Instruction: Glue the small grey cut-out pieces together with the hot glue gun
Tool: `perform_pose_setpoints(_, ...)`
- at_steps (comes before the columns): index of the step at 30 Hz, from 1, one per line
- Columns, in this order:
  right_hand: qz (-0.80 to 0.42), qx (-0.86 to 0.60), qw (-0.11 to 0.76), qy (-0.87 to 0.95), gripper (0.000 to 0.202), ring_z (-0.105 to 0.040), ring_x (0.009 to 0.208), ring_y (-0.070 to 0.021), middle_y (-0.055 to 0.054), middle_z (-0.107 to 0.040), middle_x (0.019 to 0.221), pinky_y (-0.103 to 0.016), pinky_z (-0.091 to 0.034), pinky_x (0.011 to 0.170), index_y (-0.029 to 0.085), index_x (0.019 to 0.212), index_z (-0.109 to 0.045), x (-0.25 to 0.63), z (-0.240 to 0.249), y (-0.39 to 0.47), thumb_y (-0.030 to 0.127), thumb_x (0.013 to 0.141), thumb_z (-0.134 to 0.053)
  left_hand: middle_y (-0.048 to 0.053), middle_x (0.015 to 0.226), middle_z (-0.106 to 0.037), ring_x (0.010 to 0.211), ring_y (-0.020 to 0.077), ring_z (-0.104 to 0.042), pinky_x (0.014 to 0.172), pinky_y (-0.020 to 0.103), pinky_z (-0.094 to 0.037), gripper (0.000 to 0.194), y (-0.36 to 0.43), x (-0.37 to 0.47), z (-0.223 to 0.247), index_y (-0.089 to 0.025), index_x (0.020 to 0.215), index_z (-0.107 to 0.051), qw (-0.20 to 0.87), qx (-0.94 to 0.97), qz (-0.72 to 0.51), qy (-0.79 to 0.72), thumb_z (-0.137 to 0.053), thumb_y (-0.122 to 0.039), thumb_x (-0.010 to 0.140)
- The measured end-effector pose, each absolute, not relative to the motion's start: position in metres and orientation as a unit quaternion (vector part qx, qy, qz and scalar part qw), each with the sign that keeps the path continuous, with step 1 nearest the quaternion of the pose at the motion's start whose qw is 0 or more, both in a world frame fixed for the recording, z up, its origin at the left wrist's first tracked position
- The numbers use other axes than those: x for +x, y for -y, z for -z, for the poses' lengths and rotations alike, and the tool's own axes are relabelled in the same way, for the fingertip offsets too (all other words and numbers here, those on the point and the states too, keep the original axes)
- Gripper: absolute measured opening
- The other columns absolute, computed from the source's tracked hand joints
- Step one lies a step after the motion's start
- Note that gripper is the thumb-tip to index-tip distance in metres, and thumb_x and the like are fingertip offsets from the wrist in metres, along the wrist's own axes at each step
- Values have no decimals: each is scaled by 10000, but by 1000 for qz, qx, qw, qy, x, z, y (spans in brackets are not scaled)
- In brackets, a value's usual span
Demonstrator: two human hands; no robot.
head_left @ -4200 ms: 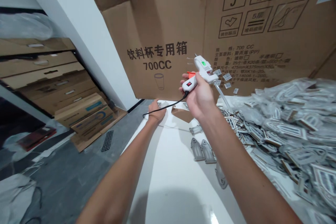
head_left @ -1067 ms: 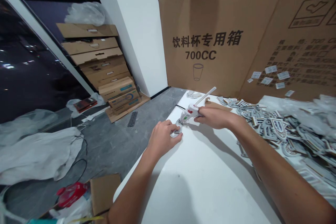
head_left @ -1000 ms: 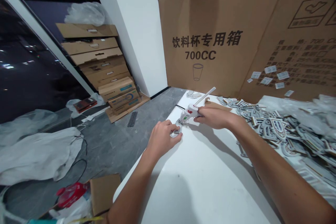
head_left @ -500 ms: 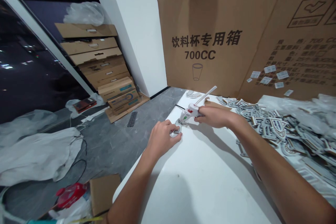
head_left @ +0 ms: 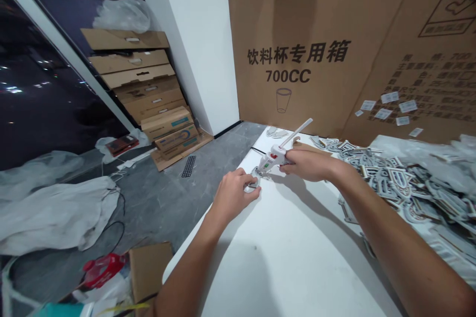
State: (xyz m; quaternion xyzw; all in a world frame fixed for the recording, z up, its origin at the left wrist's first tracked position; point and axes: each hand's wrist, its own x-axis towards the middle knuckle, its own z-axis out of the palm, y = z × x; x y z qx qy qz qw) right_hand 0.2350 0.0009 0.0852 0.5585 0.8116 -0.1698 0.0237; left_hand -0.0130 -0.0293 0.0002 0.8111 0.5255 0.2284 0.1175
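Left hand (head_left: 235,189) pinches a small grey piece (head_left: 254,184); right hand (head_left: 300,164) grips the glue gun (head_left: 273,157), nozzle slanting down toward the piece.

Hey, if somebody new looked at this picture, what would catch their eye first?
Probably the big brown cardboard behind the table, with its bold black "700CC" print. Next, near the table's far left edge, the white glue gun in the right hand, pointing down at a small piece held by the left hand. Then the heap of grey-and-white pieces along the table's right side.
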Motion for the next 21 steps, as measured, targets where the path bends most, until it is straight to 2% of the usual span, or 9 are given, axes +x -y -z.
perform_pose_setpoints(4,157,566,27,-809,256,-613,795,-216,-85,-663,848,-307,-365,667,196,783,-577,233,-84,-1,333,995,-540,-8,854,-685,738,156,-637,752,302,-448,219,30,-9,6,-257,993,-826,125,781,-280,-545,-816,-242,775)
perform_pose_setpoints(9,162,587,17,-793,260,-637,799,-227,-114,-702,915,-307,-384,638,188,814,-616,233,-85,0,356,993,-531,-14,888,-699,813,175,-681,796,309,-475,240,32,-2,2,-264,943,-798,126,750,-318,-566,-814,-178,719)
perform_pose_setpoints(16,241,630,8,-739,369,-642,647,-230,-113,-689,741,-319,-388,577,181,765,-666,228,-88,0,401,1016,-508,-6,961,-725,881,194,-700,847,330,-520,273,30,-1,2,-250,946,-770,140,747,-351,-547,-802,-128,704)
perform_pose_setpoints(19,226,667,-40,-709,339,-670,734,-253,-144,-732,877,-327,-413,624,180,868,-697,229,-85,-2,414,1015,-499,-5,945,-724,849,184,-692,840,324,-523,287,28,-2,5,-241,951,-774,133,747,-351,-549,-805,-118,693)
perform_pose_setpoints(21,176,705,-110,-678,317,-686,826,-289,-178,-742,999,-344,-424,673,174,1011,-704,232,-82,-4,405,1018,-487,-6,917,-719,835,179,-687,836,320,-518,284,26,-4,7,-237,950,-776,126,744,-349,-555,-808,-123,692)
